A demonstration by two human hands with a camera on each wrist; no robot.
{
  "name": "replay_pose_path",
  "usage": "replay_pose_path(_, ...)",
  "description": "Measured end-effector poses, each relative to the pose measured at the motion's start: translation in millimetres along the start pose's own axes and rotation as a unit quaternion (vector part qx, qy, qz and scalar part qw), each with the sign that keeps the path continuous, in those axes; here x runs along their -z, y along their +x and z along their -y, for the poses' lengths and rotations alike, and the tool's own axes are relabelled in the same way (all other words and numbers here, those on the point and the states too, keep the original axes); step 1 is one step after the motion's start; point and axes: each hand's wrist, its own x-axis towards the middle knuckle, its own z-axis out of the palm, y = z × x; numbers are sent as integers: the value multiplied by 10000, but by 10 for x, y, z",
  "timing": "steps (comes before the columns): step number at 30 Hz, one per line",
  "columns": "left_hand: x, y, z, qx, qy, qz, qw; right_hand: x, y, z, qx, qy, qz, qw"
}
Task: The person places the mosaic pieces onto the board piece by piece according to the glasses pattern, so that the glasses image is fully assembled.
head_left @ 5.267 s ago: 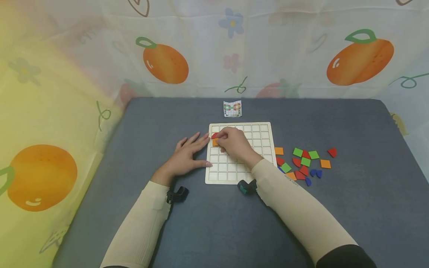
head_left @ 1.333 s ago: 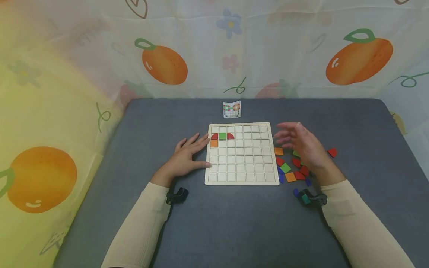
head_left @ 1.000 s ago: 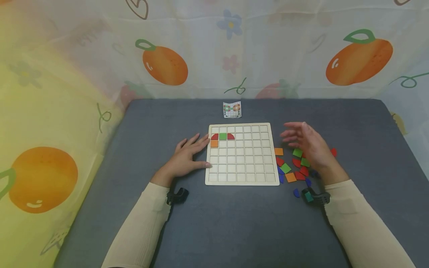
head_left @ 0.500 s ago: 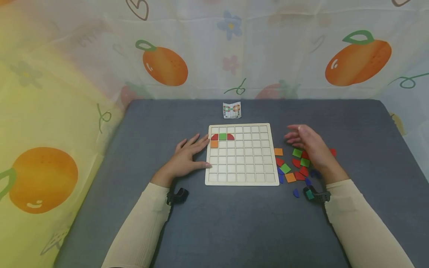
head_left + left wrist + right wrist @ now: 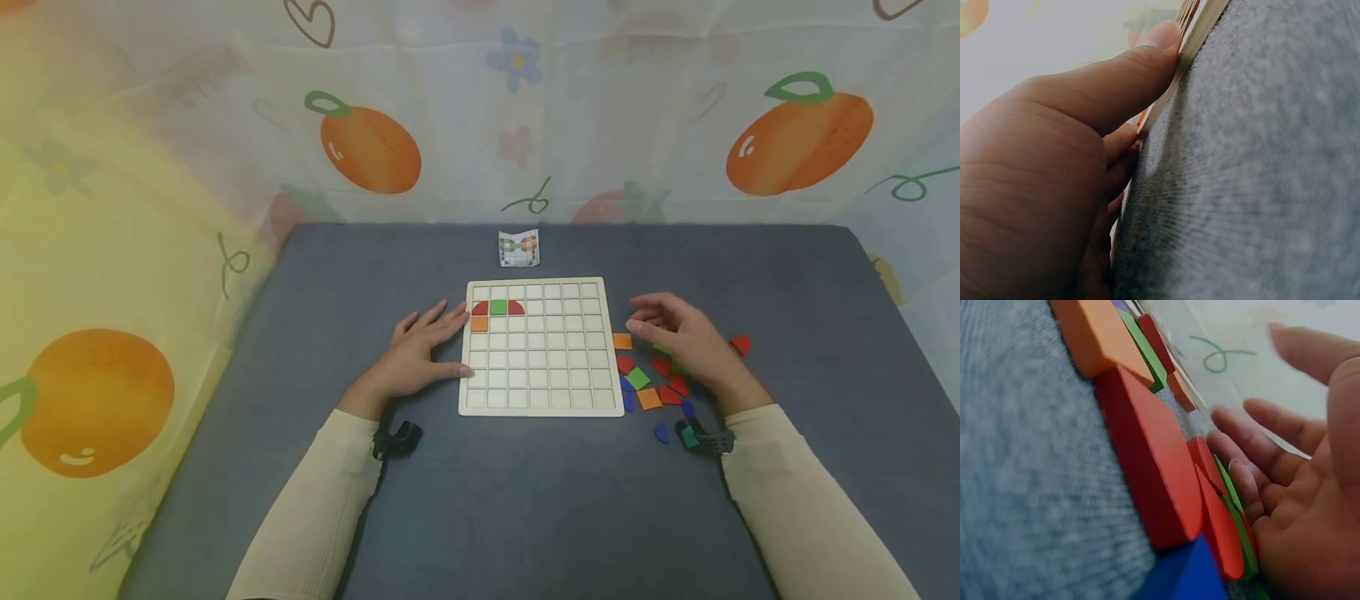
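Note:
A pale wooden grid board (image 5: 537, 367) lies on the table with a red quarter-round tile (image 5: 481, 308), a green square tile (image 5: 498, 307) and another red quarter-round tile (image 5: 516, 308) in one row. Below the first red tile sits an orange square tile (image 5: 478, 323). My left hand (image 5: 412, 354) is spread flat, its thumb and fingertips touching the board's left edge, as the left wrist view also shows at the thumb (image 5: 1116, 81). Over the loose tiles to the right hovers my right hand (image 5: 690, 346), fingers loosely bent; the right wrist view shows its palm (image 5: 1297, 500) with nothing in it.
Loose tiles lie right of the board, some hidden under my right hand: an orange square (image 5: 649, 398), a green square (image 5: 637, 378), red pieces (image 5: 670, 395) and blue pieces (image 5: 661, 433). A small printed pattern card (image 5: 519, 248) stands behind the board.
My right hand has left the board for the loose tiles; a green and a second red tile now show in the row. Lately its fingers have bent and it has dropped slightly. My left hand stays.

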Motion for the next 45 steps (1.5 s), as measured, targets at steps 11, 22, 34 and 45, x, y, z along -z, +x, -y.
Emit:
replay_pose_path(11,-12,9,14,46,59,-12,10000,-26,29,-30,46,-453,369,9983)
replay_pose_path(22,-8,4,15,35,47,5,10000,-56,37,-28,149,-820,393,9957)
replay_pose_path(34,-11,7,10,67,57,6,10000,-73,8,-8,367,-715,48,9968)
replay_pose_path(45,-20,5,15,55,23,-11,10000,-89,8,12,193,-871,25,9960)
